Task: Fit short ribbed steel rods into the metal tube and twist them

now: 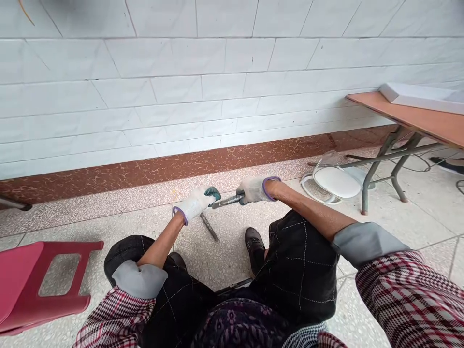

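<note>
Both my hands wear whitish knit gloves with dark green palms and purple cuffs. My right hand (253, 190) is closed around a ridged metal rod (231, 200) with a flattened grey end, which points left. Close to that end is my left hand (198, 202), its fingers curled inward; whatever they grip, if anything, is hidden. A second ridged rod (209, 227) slants down from just below the left glove. Whether it touches that glove or lies on the floor, I cannot tell.
A red plastic stool (21, 285) lies at the left. To the right stand a brown table (416, 116) on metal legs and a low white-seated chair (337, 181). Ahead is a white tiled wall (203, 87). My dark shoe (254, 239) rests on the speckled floor (228, 261).
</note>
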{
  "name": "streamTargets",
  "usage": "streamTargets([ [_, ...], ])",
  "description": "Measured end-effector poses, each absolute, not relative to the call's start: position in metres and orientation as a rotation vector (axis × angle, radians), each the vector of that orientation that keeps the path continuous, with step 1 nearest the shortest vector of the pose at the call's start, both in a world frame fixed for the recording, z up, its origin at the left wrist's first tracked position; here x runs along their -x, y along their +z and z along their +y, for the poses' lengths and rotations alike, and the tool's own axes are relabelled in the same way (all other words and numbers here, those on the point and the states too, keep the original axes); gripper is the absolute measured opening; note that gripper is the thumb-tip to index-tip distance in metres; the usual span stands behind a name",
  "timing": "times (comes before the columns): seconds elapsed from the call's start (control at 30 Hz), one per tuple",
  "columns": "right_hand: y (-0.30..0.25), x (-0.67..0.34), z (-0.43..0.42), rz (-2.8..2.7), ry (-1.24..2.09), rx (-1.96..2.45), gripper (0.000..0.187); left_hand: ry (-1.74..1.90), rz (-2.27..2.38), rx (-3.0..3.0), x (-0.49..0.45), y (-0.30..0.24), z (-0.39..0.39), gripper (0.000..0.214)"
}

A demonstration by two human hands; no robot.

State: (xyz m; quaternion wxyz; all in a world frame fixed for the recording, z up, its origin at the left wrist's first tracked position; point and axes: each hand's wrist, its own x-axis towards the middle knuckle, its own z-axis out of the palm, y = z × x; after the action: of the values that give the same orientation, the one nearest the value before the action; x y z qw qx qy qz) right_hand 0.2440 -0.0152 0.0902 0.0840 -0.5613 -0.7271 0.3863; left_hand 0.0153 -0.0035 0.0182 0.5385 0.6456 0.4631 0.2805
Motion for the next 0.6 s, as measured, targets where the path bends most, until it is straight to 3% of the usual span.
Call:
streamTargets([
  [0.17, 0.097, -0.249, 0.002, -2.248, 0.865, 1.867, 0.023, 0.666, 1.074, -1.398, -0.026, 0.019, -0.01, 0.004],
  [0.33, 0.102, -0.249, 0.011, -2.342, 0.548, 1.821, 0.03, 0.766, 0.959, -1.251, -0.027, 0.029, -0.004, 0.01],
  [0.6, 0.108, -0.23, 0.009, -2.161, 0.798, 1.767, 0.022, 0.849, 0.937, -1.229, -0.024, 0.03, -0.009, 0.01],
])
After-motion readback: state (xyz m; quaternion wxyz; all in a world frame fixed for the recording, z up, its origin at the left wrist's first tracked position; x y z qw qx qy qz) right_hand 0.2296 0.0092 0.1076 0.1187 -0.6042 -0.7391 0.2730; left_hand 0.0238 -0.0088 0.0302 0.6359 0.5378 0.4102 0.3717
